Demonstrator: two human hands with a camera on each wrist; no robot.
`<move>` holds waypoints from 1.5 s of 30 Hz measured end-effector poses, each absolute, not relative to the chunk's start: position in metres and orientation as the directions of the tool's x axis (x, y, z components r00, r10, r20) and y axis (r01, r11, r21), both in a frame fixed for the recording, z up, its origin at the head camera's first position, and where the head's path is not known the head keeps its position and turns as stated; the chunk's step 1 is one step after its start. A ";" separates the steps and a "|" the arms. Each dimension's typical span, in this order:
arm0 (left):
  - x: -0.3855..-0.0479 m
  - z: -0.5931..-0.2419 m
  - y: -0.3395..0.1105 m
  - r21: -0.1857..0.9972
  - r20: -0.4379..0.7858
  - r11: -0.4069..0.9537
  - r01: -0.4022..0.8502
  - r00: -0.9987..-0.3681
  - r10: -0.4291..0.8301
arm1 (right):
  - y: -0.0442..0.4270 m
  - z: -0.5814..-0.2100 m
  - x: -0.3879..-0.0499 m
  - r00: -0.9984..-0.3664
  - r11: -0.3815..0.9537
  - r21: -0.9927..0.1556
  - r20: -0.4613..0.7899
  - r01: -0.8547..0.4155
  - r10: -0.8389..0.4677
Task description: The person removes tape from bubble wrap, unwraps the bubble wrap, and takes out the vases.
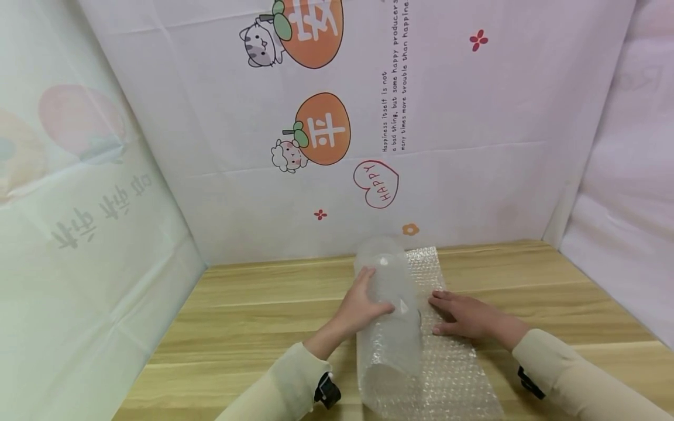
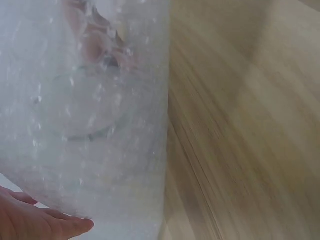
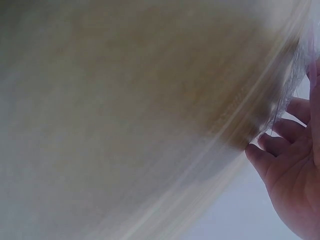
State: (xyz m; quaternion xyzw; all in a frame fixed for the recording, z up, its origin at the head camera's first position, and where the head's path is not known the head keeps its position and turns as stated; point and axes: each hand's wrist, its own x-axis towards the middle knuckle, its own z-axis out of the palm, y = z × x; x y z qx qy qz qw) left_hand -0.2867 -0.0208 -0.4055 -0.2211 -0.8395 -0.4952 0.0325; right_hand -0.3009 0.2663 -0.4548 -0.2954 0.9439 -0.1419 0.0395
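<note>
A bulky roll of clear bubble wrap (image 1: 389, 345) lies lengthwise on the wooden table, its near end showing a rounded opening. From its right side a flat sheet of the same bubble wrap (image 1: 447, 374) spreads over the table. My left hand (image 1: 358, 307) rests on the roll's upper left side, thumb and fingers spread apart. The left wrist view shows those fingers (image 2: 65, 227) against the wrap; a faint curved dark outline shows through it, too blurred to identify. My right hand (image 1: 468, 316) touches the flat sheet beside the roll, fingers extended.
The wooden table (image 1: 263, 316) reaches back to a white printed cloth (image 1: 463, 146) hanging behind it. More white cloth hangs on the left (image 1: 68, 304) and right (image 1: 626, 234). A dark strap (image 1: 327, 390) sits at the left cuff, another (image 1: 529, 383) at the right.
</note>
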 end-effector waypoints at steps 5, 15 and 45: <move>-0.287 -0.407 -0.031 0.840 0.256 0.390 0.378 -0.909 0.329 | 0.265 -0.453 -0.299 -0.814 0.775 -0.291 0.025 -0.561 -0.580; -0.285 -0.412 -0.041 0.824 0.192 0.444 0.352 -0.911 0.365 | 0.264 -0.451 -0.298 -0.821 0.783 -0.299 0.005 -0.545 -0.571; -0.278 -0.394 -0.016 0.594 0.089 0.647 0.478 -0.838 0.538 | 0.264 -0.452 -0.299 -0.831 0.791 -0.317 -0.015 -0.523 -0.555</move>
